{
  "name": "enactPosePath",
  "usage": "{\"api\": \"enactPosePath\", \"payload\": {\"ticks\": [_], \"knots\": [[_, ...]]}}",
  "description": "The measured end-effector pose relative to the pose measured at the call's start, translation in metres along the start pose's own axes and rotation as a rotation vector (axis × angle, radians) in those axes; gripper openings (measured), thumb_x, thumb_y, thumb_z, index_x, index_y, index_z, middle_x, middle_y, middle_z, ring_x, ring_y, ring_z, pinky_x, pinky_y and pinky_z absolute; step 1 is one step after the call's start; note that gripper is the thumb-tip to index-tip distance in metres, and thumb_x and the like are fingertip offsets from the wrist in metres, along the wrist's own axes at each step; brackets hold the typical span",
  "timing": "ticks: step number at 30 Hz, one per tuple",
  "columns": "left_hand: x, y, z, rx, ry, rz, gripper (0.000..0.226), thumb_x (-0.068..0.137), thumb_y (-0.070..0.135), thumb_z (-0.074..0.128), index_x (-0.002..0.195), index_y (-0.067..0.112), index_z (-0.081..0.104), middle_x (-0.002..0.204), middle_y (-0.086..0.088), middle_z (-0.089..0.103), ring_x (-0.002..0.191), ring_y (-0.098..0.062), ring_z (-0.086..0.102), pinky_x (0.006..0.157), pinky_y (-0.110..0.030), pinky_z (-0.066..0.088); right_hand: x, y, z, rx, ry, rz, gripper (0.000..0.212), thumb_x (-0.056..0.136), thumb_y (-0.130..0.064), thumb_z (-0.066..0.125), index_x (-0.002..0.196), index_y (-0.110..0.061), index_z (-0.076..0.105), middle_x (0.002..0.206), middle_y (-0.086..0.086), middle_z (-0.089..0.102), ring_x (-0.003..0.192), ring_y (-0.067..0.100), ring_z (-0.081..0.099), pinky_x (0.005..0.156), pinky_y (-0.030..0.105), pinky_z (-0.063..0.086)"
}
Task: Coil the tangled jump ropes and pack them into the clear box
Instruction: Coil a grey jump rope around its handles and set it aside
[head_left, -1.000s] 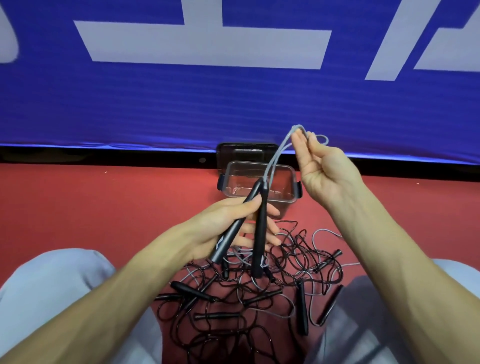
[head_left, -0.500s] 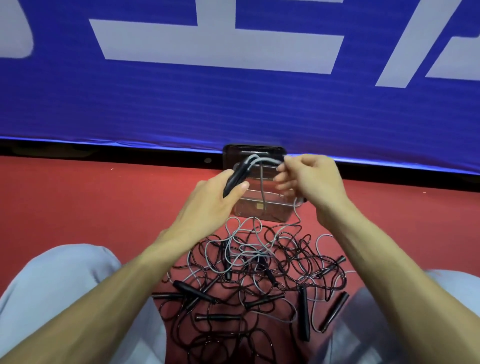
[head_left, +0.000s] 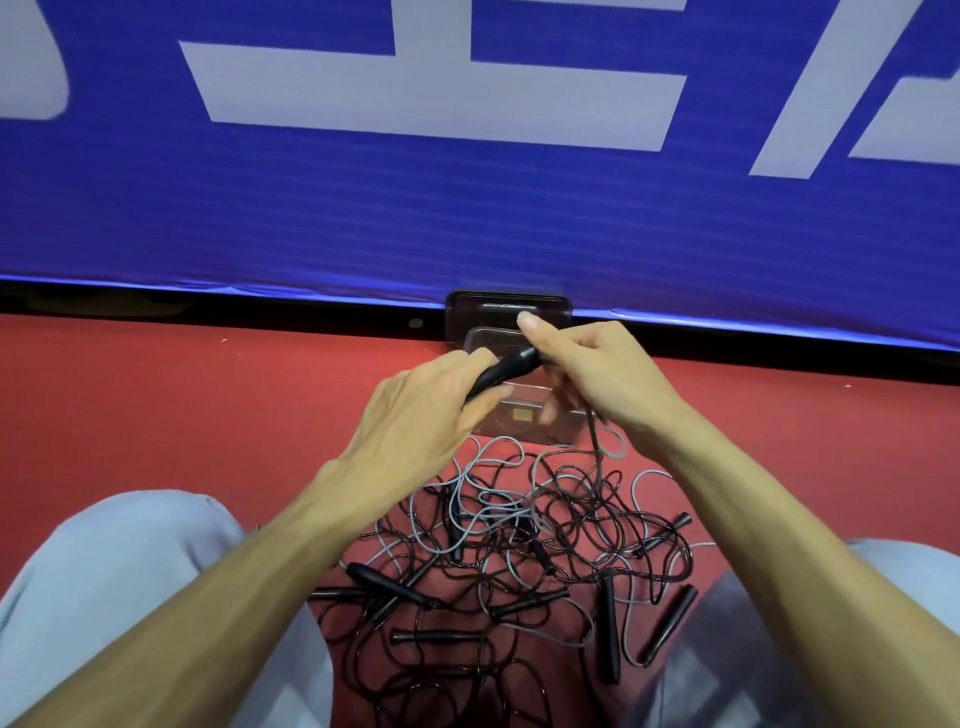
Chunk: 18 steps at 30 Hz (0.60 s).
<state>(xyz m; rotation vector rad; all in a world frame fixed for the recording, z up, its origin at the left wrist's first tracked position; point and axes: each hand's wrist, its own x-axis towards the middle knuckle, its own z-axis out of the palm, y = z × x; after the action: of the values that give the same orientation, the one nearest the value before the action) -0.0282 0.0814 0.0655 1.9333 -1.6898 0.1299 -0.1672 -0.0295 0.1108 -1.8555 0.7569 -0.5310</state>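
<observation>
1. Your left forearm (head_left: 249, 577) comes in from the lower left, bare, and angles up toward the centre.
2. Your left hand (head_left: 426, 410) lies back-up, its fingers curled round a black handle (head_left: 501, 370) with the thumb along the near side.
3. Your right forearm (head_left: 753, 519) comes in from the lower right, bare, and meets the left hand at about the same height.
4. Your right hand (head_left: 597, 374) is curled, its knuckles to the right and its fingertip (head_left: 530, 325) lifted above the handle's tip.
5. A thin cord (head_left: 595, 441) hangs from under your right palm.
6. Your two hands are almost touching at the handle's far end.
</observation>
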Motion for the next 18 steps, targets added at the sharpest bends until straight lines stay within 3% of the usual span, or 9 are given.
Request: {"api": "enactPosePath", "payload": {"ticks": [5, 9, 12, 15, 18], "knots": [[0.002, 0.005, 0.001, -0.197, -0.071, -0.096, 0.021, 0.097, 0.043, 0.053, 0.087, 0.026, 0.046, 0.061, 0.009, 0.044, 0.053, -0.009, 0.041, 0.051, -0.033, 0.031, 0.004, 0.003, 0.002, 0.124, 0.064, -0.034, 0.051, 0.097, -0.031, 0.056, 0.048, -0.019, 0.047, 0.036, -0.004, 0.037, 0.04, 0.021, 0.041, 0.044, 0.022, 0.035], [0.005, 0.008, -0.001, -0.481, -0.193, -0.179, 0.013, 0.093, 0.032, 0.065, 0.091, 0.023, 0.056, 0.056, 0.011, 0.053, 0.055, -0.022, 0.052, 0.058, -0.041, 0.045, 0.01, 0.011, 0.003, 0.153, 0.133, -0.067, 0.049, 0.096, -0.026, 0.056, 0.051, -0.011, 0.044, 0.041, -0.004, 0.034, 0.04, 0.018, 0.03, 0.047, 0.031, 0.028], [0.006, 0.006, -0.004, -0.581, -0.28, -0.204, 0.014, 0.09, 0.032, 0.068, 0.096, 0.025, 0.057, 0.064, 0.002, 0.054, 0.054, -0.018, 0.053, 0.057, -0.039, 0.047, 0.012, 0.013, 0.001, 0.149, 0.188, -0.07, 0.047, 0.096, -0.027, 0.056, 0.062, 0.003, 0.047, 0.041, -0.006, 0.033, 0.041, 0.016, 0.029, 0.046, 0.03, 0.027], [0.005, 0.003, -0.005, -0.596, -0.361, -0.255, 0.014, 0.09, 0.037, 0.067, 0.094, 0.029, 0.056, 0.07, -0.002, 0.054, 0.055, -0.015, 0.053, 0.056, -0.039, 0.047, 0.011, 0.01, -0.003, 0.247, 0.237, -0.037, 0.038, 0.098, -0.024, 0.054, 0.064, -0.009, 0.051, 0.04, -0.007, 0.031, 0.038, 0.013, 0.03, 0.04, 0.022, 0.028], [0.004, 0.004, 0.0, -0.471, -0.226, -0.245, 0.01, 0.093, 0.036, 0.062, 0.094, 0.026, 0.058, 0.064, 0.0, 0.055, 0.048, -0.013, 0.047, 0.052, -0.04, 0.045, 0.01, 0.008, -0.003, 0.368, 0.26, 0.005, 0.036, 0.098, -0.022, 0.053, 0.064, -0.012, 0.05, 0.043, -0.004, 0.029, 0.038, 0.01, 0.031, 0.039, 0.02, 0.03]]}}
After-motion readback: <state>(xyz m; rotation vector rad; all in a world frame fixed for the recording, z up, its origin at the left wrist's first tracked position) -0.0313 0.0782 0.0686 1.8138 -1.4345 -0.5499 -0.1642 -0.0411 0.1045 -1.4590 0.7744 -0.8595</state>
